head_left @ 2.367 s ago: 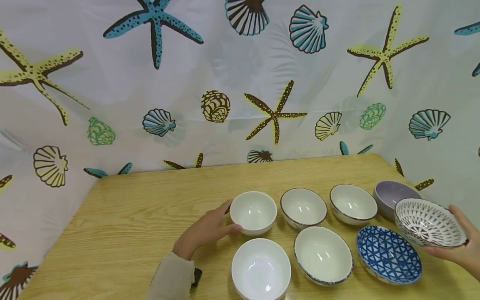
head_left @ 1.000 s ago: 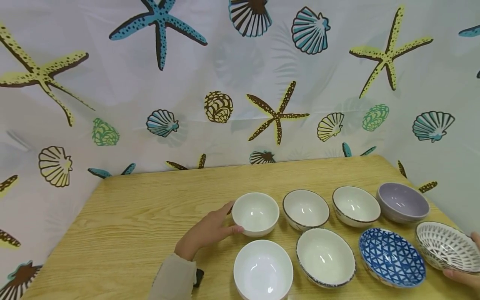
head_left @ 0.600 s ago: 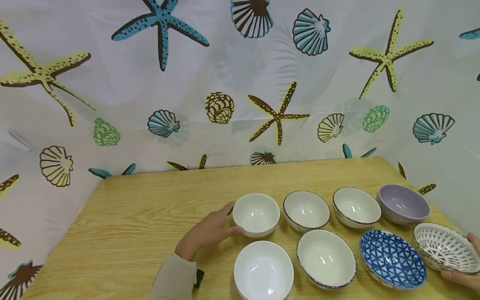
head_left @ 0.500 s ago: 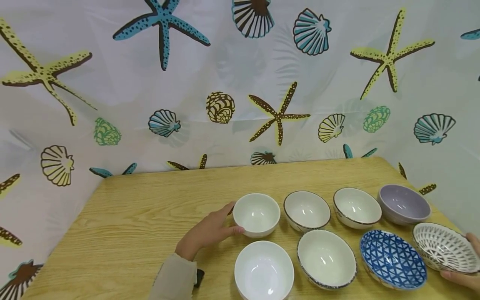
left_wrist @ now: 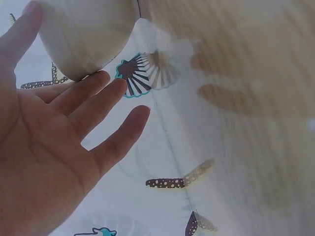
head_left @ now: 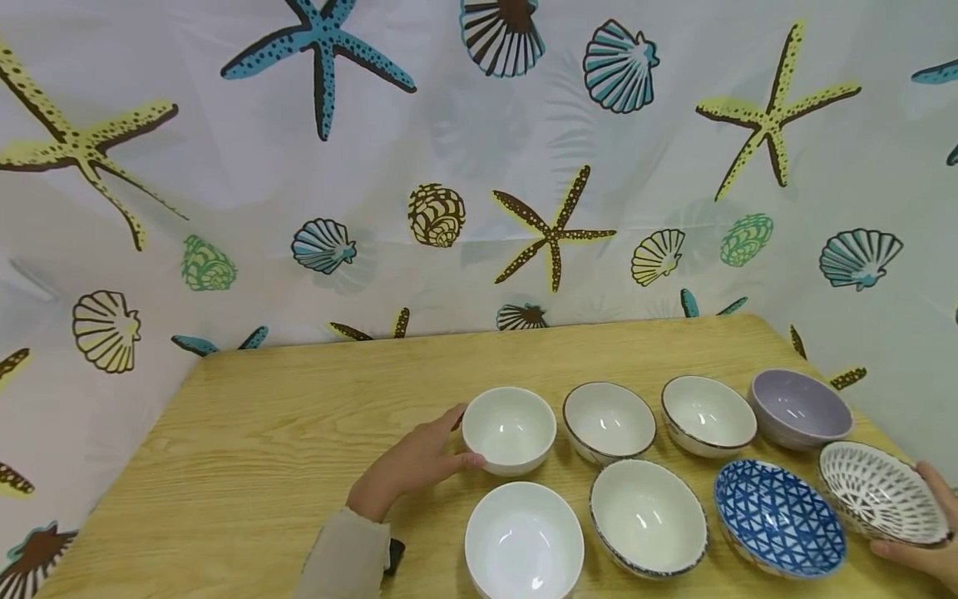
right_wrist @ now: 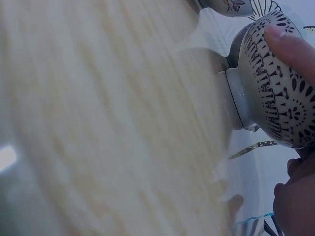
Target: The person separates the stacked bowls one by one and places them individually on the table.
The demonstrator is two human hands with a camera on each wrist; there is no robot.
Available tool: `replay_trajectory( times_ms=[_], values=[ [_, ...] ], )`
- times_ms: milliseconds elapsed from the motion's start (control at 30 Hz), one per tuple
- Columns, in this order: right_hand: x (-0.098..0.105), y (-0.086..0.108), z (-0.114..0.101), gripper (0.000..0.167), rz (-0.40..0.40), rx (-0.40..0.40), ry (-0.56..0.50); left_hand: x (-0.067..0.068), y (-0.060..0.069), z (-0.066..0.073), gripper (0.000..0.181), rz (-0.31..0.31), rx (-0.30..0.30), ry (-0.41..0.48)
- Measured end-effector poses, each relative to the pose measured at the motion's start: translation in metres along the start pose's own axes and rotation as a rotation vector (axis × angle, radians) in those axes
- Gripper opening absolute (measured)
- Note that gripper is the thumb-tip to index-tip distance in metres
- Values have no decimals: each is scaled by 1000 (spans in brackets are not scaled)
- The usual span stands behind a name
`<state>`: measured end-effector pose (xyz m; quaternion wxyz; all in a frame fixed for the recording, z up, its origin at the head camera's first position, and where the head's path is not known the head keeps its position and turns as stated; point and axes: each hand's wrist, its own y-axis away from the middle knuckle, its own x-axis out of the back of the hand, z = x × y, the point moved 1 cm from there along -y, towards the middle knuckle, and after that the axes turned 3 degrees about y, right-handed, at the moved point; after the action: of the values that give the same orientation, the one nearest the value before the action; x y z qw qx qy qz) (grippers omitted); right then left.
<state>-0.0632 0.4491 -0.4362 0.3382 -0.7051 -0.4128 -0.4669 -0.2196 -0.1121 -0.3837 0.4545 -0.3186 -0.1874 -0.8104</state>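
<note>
My left hand [head_left: 422, 457] lies against the left side of a plain white bowl [head_left: 509, 428] in the back row. Its thumb touches the front of that bowl, and the other fingers extend loosely, as the left wrist view shows. At the right edge, my right hand [head_left: 924, 532] grips the rim and side of a white bowl with a dark dashed pattern [head_left: 883, 491]. In the right wrist view the thumb presses on the outer wall of the patterned bowl [right_wrist: 275, 88], whose foot seems to meet the table. A blue-and-white bowl [head_left: 778, 520] sits just left of it.
Beside these stand a purple bowl [head_left: 801, 408], two dark-rimmed white bowls [head_left: 608, 420] in the back row, a speckle-rimmed bowl [head_left: 647, 516] and a white bowl [head_left: 524, 537] in front. The wooden table [head_left: 262, 449] meets a shell-and-starfish cloth [head_left: 449, 283] behind.
My right hand has brought the patterned bowl down and rightward from in front of the purple bowl to beside the blue one. The left hand has stayed at its bowl.
</note>
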Motion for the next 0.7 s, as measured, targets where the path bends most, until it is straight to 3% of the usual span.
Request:
replay_trajectory(
  times_ms=[200,467,600,700],
  values=[
    [1,-9,-4,137,-20,-51,18,3,3,-1,82,15,9,-3],
    [4,-11,-3,136,-30,-32,-34,4,4,0,87,-11,34,-6],
    [2,-20,5,126,23,63,-107,10,3,0,89,-7,46,-16],
    [3,-30,18,122,67,97,-22,14,5,-2,88,-7,52,-11]
  ],
)
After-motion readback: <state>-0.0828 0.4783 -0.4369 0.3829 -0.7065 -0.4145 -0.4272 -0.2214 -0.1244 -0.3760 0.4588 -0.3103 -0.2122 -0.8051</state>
